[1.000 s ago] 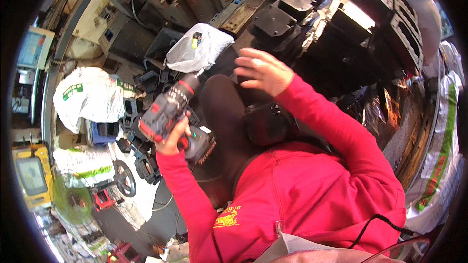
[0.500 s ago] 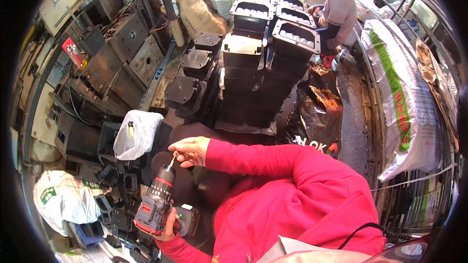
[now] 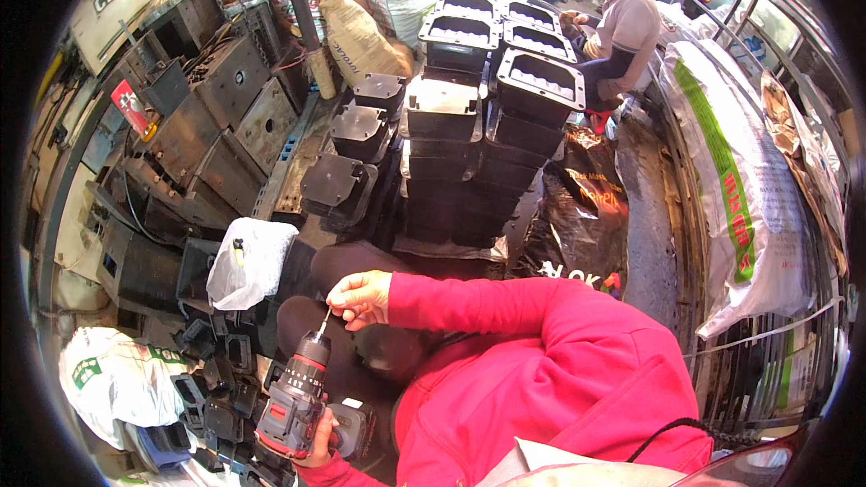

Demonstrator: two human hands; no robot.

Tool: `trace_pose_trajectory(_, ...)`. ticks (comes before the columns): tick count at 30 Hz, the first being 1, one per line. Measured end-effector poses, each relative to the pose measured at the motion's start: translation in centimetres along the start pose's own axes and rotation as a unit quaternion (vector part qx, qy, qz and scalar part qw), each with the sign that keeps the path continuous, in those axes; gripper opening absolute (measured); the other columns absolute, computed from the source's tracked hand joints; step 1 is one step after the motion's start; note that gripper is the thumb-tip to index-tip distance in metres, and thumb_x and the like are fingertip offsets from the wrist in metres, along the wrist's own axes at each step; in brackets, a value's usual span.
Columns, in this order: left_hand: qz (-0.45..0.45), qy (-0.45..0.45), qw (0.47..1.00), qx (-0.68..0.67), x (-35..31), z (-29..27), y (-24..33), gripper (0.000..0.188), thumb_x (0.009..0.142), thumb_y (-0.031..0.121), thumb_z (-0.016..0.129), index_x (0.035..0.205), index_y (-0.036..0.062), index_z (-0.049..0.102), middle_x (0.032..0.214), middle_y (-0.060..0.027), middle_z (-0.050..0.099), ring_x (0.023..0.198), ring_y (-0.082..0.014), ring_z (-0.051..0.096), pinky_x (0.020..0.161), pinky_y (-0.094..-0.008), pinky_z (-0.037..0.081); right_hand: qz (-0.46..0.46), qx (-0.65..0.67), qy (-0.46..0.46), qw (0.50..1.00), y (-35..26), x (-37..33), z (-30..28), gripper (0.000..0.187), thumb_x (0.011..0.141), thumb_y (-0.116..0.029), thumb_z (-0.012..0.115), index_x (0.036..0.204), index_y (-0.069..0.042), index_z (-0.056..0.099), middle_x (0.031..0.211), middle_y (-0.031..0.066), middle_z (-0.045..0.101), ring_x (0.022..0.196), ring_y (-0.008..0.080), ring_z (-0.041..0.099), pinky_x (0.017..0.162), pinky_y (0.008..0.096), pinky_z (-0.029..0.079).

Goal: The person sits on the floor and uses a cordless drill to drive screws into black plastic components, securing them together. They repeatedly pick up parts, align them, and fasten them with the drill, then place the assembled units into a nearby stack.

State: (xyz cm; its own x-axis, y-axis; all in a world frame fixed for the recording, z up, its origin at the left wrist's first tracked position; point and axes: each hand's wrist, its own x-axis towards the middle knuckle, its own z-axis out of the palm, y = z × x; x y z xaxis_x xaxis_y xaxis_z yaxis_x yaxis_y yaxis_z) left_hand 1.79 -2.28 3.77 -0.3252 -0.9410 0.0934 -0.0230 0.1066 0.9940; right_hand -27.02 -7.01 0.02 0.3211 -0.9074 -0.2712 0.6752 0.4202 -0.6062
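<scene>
At lower left, the left hand (image 3: pixel 317 440) gripped a red-and-black cordless drill (image 3: pixel 298 392) while right hand (image 3: pixel 361 298) fingertips pinched its bit (image 3: pixel 323 325), best kept straight in the chuck.

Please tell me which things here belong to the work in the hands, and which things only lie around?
In use:
- cordless drill, gripped by the left hand
- drill bit, pinched by the right hand

Lying about:
- white plastic bag
- stacked black moulded parts
- large printed sacks
- a seated co-worker
</scene>
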Motion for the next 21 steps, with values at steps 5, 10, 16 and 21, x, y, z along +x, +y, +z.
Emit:
trace_pose_trajectory(5, -0.020, -0.023, 0.999, 0.018, 0.4, -0.7, -0.9, 0.054, 0.076, -0.002, 0.069, 0.125, -0.0017, 0.043, 0.091, -0.0146, 0.064, 0.059, -0.0159, 0.061, 0.056, -0.0278, 0.051, 0.005, 0.026, 0.024, 0.999, 0.3, 0.0, 0.3, 0.014, 0.088, -0.021, 0.069, 0.096, -0.012, 0.062, 0.085, -0.0018, 0.064, 0.076, 0.0080, 0.062, 0.068, 0.0268, 0.056)
trace_pose_trajectory(10, -0.016, -0.023, 0.999, 0.038, 0.2, -0.3, -0.7, 0.029, 0.081, 0.004, 0.066, 0.108, -0.0038, 0.057, 0.069, -0.0065, 0.060, 0.057, -0.0146, 0.058, 0.055, -0.0287, 0.049, 0.014, 0.047, 0.032, 0.998, 0.6, -0.1, 0.6, 0.014, 0.089, -0.023, 0.069, 0.095, -0.013, 0.060, 0.086, -0.0022, 0.064, 0.075, 0.0077, 0.062, 0.067, 0.0262, 0.055)
trace_pose_trajectory(16, 0.027, 0.006, 0.998, 0.051, -0.3, 0.3, -1.4, 0.033, 0.080, 0.001, 0.067, 0.110, -0.0037, 0.056, 0.073, -0.0083, 0.061, 0.057, -0.0153, 0.058, 0.056, -0.0291, 0.049, 0.021, 0.047, 0.039, 0.998, 0.1, -0.8, 0.8, 0.017, 0.088, -0.025, 0.069, 0.096, -0.013, 0.060, 0.090, -0.0020, 0.064, 0.078, 0.0075, 0.061, 0.068, 0.0253, 0.055)
trace_pose_trajectory(21, 0.159, 0.027, 0.981, 0.112, -0.1, -0.6, -3.8, 0.059, 0.078, -0.001, 0.069, 0.130, -0.0045, 0.041, 0.087, -0.0130, 0.064, 0.058, -0.0161, 0.058, 0.057, -0.0294, 0.051, 0.025, 0.058, 0.039, 0.997, -0.3, -1.3, 0.9, 0.018, 0.086, -0.024, 0.072, 0.093, -0.013, 0.060, 0.092, -0.0003, 0.065, 0.078, 0.0083, 0.061, 0.065, 0.0255, 0.055)
